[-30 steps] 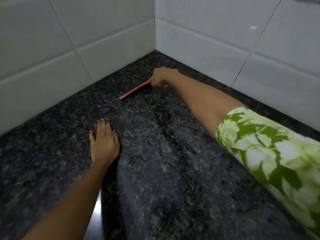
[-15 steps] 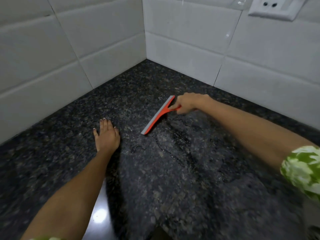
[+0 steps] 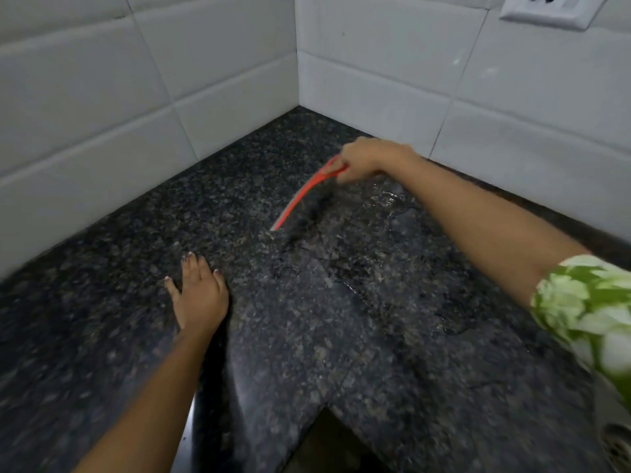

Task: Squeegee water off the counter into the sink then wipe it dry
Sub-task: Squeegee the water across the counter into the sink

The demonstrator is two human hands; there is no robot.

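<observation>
The right hand point(image 3: 363, 159) is gripping the handle of a red plastic squeegee point(image 3: 305, 197), fingers curled round it, with the arm reaching in from the right in a green-and-white floral sleeve point(image 3: 587, 302). The squeegee's long blade is slanting down and to the left from the hand, its lower end sitting on the dark speckled granite counter point(image 3: 136, 268) well short of the corner where the white tiled walls point(image 3: 102, 97) are meeting. The blade itself is blurred, so whether its whole edge is touching the stone cannot be told. Shining streaks of water point(image 3: 386, 199) are lying on the counter just right of the blade and trailing down towards the near right. The left hand point(image 3: 199, 295) is resting flat on the counter, fingers straight and together, holding nothing, well apart from the squeegee. A white wall socket point(image 3: 549, 10) is showing at the top right, and a metal sink drain point(image 3: 618, 445) is peeking in at the bottom right edge.
</observation>
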